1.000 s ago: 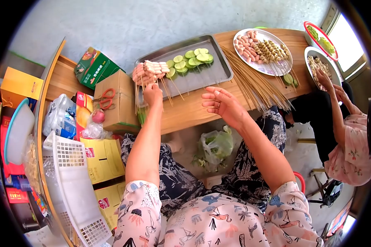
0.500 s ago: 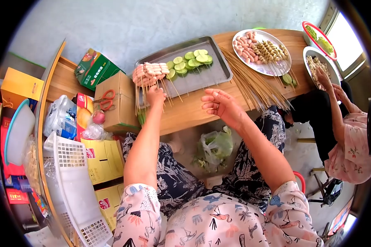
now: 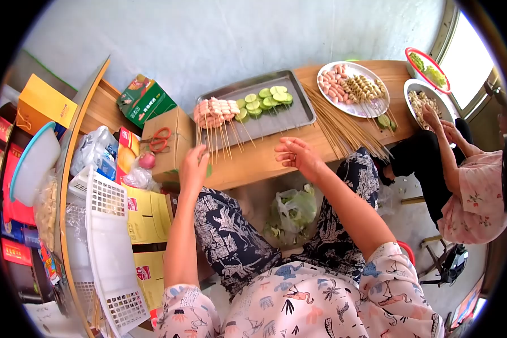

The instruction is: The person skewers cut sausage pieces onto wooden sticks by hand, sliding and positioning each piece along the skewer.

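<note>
My left hand (image 3: 193, 167) is at the table's front edge, just below the skewered pink sausages (image 3: 216, 111), with its fingers loosely extended and nothing visible in them. The sausage skewers lie piled at the left end of a metal tray (image 3: 302, 114), their sticks poking over its front edge. Beside them in the tray are skewered green slices (image 3: 267, 100). My right hand (image 3: 299, 154) hovers over the table's front edge, fingers slightly curled and apart, holding nothing. To its right lies a spread of bare bamboo skewers (image 3: 346, 127).
A white plate (image 3: 372, 71) holds loose sausages and skewered food. At right, a person's hands (image 3: 440, 125) work over a bowl (image 3: 409, 85) near a red-rimmed basin (image 3: 448, 84). Left are a cardboard box (image 3: 174, 135), red scissors (image 3: 160, 139) and a white basket (image 3: 108, 248). A plastic bag (image 3: 296, 208) lies below.
My left hand has let go of the sausage skewers and drawn back down and left towards me. My right hand stays in nearly the same place. The view has shifted slightly.
</note>
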